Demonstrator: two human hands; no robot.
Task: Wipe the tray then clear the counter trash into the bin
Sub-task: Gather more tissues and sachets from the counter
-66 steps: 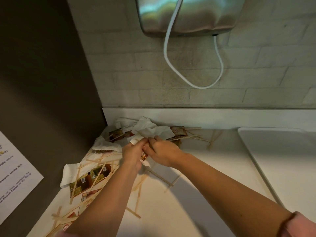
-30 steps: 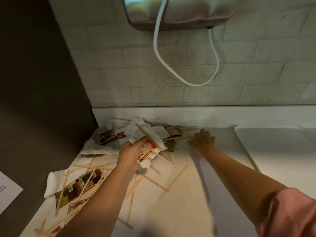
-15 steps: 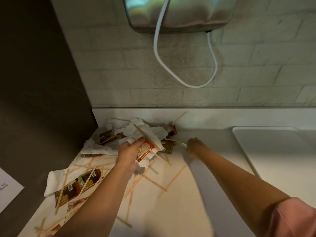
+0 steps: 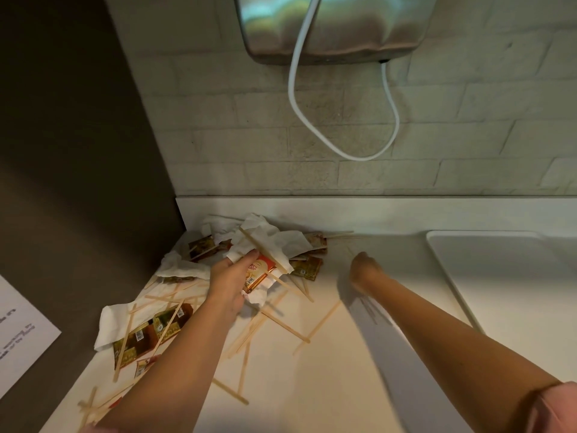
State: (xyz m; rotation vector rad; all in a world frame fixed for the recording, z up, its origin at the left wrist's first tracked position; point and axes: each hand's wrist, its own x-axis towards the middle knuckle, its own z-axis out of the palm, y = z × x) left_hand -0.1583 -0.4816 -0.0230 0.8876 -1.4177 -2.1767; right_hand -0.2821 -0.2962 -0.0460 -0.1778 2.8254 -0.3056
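While clutching napkin (image 4: pixel 276 242) and packet (image 4: pixel 258 272) in left hand (image 4: pixel 229 284), holding blurred right hand (image 4: pixel 363 269) low over counter (image 4: pixel 337 379), between trash (image 4: pixel 307 266) and tray (image 4: pixel 505 285); cannot tell its finger state.

White tray (image 4: pixel 499 292), orange packet (image 4: pixel 260 271)

You have nothing legible here: the paper sheet (image 4: pixel 23 331) bears printed lines too blurred to read, and the orange packet (image 4: pixel 260 270) (gripped in your left hand (image 4: pixel 228 284)) shows lettering equally indistinct.

A steel dispenser (image 4: pixel 359 26) hangs on the pale brick wall (image 4: pixel 218 135).
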